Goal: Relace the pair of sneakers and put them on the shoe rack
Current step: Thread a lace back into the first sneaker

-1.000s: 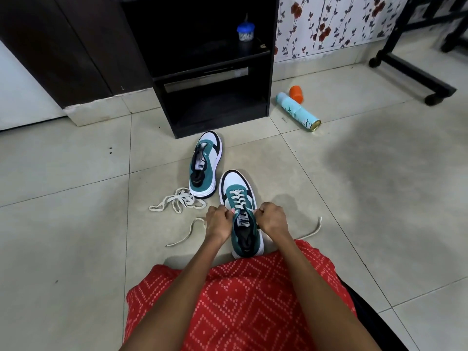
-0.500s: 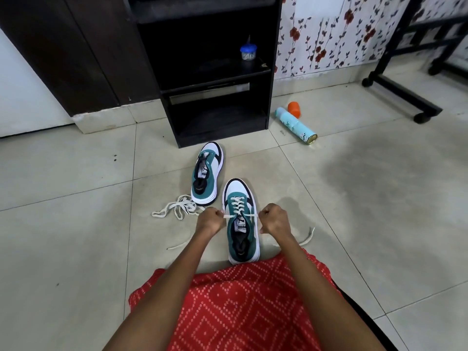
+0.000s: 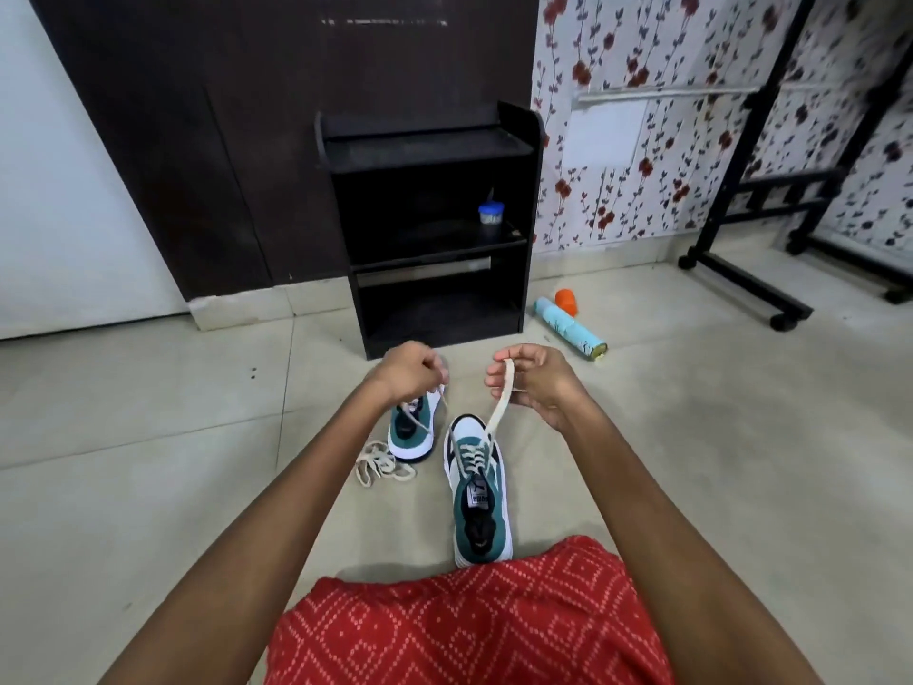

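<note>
A teal and white sneaker [image 3: 478,491] stands on the floor in front of my lap, its cream lace threaded through several eyelets. My left hand [image 3: 407,372] pinches the left lace end [image 3: 420,420], and my right hand [image 3: 536,383] pinches the right lace end [image 3: 498,410], both held taut above the shoe. The second sneaker [image 3: 412,432], without a lace, stands to the left and is partly hidden by my left hand. Its loose lace [image 3: 380,469] lies bunched on the tiles beside it. The black shoe rack [image 3: 435,229] stands against the wall ahead.
A small blue-lidded jar [image 3: 491,216] sits on the rack's middle shelf. A light blue spray can [image 3: 570,329] and an orange cap [image 3: 566,302] lie on the floor right of the rack. A black wheeled stand [image 3: 741,276] is at the far right. My red patterned lap [image 3: 469,620] fills the bottom.
Both hands have risen from beside the shoe's eyelets, pulling the two lace ends up and taut. The camera has tilted up, showing more of the rack and wall.
</note>
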